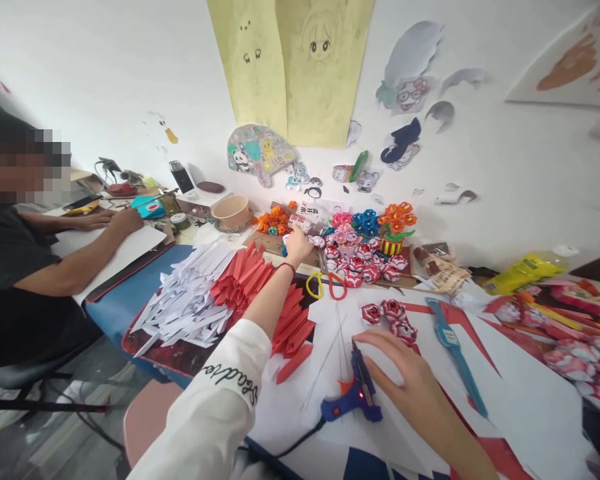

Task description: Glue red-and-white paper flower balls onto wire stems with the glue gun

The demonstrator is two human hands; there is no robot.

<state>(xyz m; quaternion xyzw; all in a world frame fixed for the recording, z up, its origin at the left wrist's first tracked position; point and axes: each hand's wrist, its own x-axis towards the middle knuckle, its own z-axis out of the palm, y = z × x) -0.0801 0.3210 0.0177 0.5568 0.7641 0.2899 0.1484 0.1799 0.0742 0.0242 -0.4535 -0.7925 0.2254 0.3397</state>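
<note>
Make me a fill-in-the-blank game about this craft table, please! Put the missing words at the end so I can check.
1. The hand beside the blue glue gun is the person's ____ hand.
2. The scissors have one red handle loop and one ____ loop.
3. The big pile of strips just left of the red strips is ____.
4. The band on the wrist of the person's left hand is ____.

Missing words: right; yellow; white; red.
</note>
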